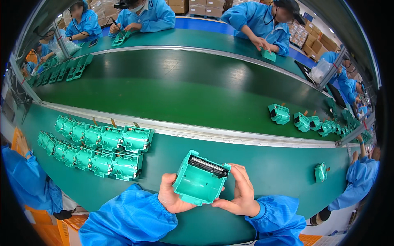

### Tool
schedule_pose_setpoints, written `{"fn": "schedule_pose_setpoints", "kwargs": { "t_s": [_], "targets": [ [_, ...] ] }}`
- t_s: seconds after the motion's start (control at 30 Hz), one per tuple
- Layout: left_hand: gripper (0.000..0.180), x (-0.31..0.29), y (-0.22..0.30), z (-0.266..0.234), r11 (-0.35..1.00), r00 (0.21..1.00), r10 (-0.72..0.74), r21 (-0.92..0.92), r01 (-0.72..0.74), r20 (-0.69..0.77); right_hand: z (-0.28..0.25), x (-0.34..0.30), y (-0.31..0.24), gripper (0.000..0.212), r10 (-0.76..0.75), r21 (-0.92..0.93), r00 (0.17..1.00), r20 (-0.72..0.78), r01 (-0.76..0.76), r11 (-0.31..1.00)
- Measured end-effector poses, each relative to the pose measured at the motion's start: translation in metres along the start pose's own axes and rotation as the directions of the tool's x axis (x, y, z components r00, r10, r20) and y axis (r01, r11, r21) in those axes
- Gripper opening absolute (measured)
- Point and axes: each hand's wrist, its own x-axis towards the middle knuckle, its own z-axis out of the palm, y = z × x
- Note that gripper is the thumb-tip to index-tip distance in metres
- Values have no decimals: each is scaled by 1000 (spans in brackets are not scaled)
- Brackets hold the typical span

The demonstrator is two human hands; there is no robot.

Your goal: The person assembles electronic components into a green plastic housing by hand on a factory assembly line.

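A teal-green plastic housing [200, 185] is held up over the near table, its hollow inside facing me. Across its far edge runs a black strip with a silvery bar [207, 166]. My left hand [174, 200] grips the housing's left side, with the thumb on the wall and the other fingers mostly hidden beneath. On the right side, my right hand [241, 192] pinches it between fingers at the upper right corner and a thumb near the lower edge. To the left, two rows of similar green housings [126, 166] stand on the table.
Beyond the near green table [271, 172] a pale rail [197, 128] borders a dark green belt [164, 86]. More housings [280, 114] sit on the belt's right part, flat green frames [78, 67] at its far left. One housing [321, 172] lies right. Co-workers [266, 24] sit around.
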Motion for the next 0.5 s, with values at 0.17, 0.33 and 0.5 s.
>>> {"fn": "schedule_pose_setpoints", "kwargs": {
  "t_s": [0.17, 0.33, 0.5],
  "targets": [
    [72, -5, 4, 17, 888, 970, 194, 446, -110, -148, 3, -5, 12, 81, 178, 57, 983, -50, -175, 983],
    [65, -26, 12, 42, -541, 851, 502, 824, 169, 155, -2, -5, 16, 71, 248, 125, 964, -91, -236, 964],
    [68, -37, 12, 26, -690, 770, 614, 590, 419, 171, 1, -2, 12, 55, 268, 107, 963, -31, -263, 959]
  ]
}}
